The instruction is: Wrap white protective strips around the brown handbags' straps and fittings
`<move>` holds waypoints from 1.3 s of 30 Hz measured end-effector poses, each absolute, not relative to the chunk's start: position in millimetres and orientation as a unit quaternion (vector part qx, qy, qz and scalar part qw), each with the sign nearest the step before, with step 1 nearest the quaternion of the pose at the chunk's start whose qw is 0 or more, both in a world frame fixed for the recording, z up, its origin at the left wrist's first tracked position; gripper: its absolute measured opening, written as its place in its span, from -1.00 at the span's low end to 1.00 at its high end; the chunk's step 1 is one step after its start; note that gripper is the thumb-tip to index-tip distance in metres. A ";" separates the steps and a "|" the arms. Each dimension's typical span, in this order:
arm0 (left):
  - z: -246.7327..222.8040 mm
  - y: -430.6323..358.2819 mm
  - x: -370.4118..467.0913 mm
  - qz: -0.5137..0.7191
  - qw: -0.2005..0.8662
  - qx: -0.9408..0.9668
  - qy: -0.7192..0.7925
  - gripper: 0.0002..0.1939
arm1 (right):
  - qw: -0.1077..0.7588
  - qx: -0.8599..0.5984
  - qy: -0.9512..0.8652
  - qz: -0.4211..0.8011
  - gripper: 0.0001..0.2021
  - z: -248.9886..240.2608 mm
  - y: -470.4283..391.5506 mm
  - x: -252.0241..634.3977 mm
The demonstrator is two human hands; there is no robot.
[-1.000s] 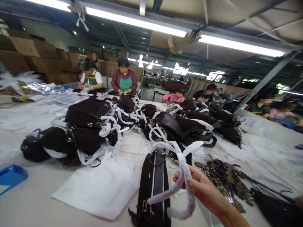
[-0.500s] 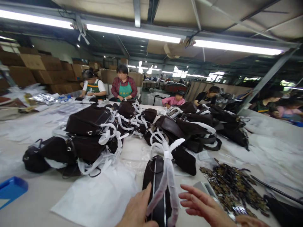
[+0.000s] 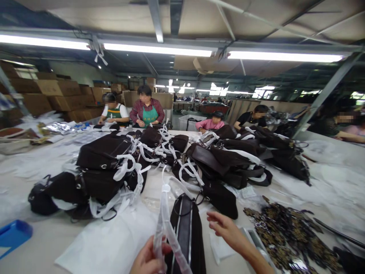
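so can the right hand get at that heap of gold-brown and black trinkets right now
Likely yes: the right hand looks open and empty, and the trinket heap lies uncovered to its right; the grey, straight-sided container between them looks low.

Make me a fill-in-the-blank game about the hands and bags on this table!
The left hand holds handles wrapped in ____ material.
The big sheet lies on the ____ side of the nearest bag in the picture.
The tray at the picture's edge is ____.
Missing words: white; left; blue.
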State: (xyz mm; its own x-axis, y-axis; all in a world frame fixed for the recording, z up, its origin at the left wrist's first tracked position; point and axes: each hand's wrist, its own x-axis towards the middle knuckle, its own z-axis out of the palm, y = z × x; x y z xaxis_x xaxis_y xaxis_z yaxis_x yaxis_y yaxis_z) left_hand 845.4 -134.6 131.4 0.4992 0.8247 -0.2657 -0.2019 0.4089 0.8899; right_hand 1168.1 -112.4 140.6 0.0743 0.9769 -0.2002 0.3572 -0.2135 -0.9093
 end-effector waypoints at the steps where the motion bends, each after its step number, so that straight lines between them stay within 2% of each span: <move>1: 143.9 -134.9 846.0 0.350 0.761 0.421 0.348 -0.21 | 0.349 -0.638 -0.555 0.404 -0.53 138.8 -99.6 1168.5; 4: 176.4 -135.5 858.2 0.386 0.752 0.417 0.334 -0.07 | 0.348 -0.611 -0.632 0.327 -0.49 132.3 -56.9 1161.0; 7: 198.1 -134.9 879.6 0.408 0.739 0.401 0.356 0.00 | 0.343 -0.577 -0.669 0.320 -0.30 126.3 -16.6 1142.4; 9: 206.9 -133.5 892.3 0.399 0.743 0.389 0.370 -0.10 | 0.336 -0.560 -0.687 0.318 -0.31 123.9 3.1 1130.5; 14: 218.3 -123.9 898.9 0.346 0.737 0.390 0.429 -0.57 | 0.334 -0.566 -0.687 0.309 -0.82 123.7 21.1 1134.7; 17: 229.9 -111.9 891.4 0.348 0.725 0.418 0.422 -0.67 | 0.352 -0.585 -0.665 0.303 -0.79 125.5 17.6 1156.6; 25: 285.7 -73.3 880.7 0.319 0.702 0.540 0.336 -0.81 | 0.421 -0.612 -0.582 0.332 -0.59 138.6 -24.9 1191.1; 33: 304.7 -32.2 872.2 0.288 0.684 0.604 0.290 -0.87 | 0.431 -0.658 -0.531 0.315 -0.56 151.9 -99.1 1198.9; 39: 295.8 -64.7 842.8 0.058 0.674 0.683 0.277 -0.89 | 0.398 -0.691 -0.523 0.303 -0.60 119.4 -176.9 1175.7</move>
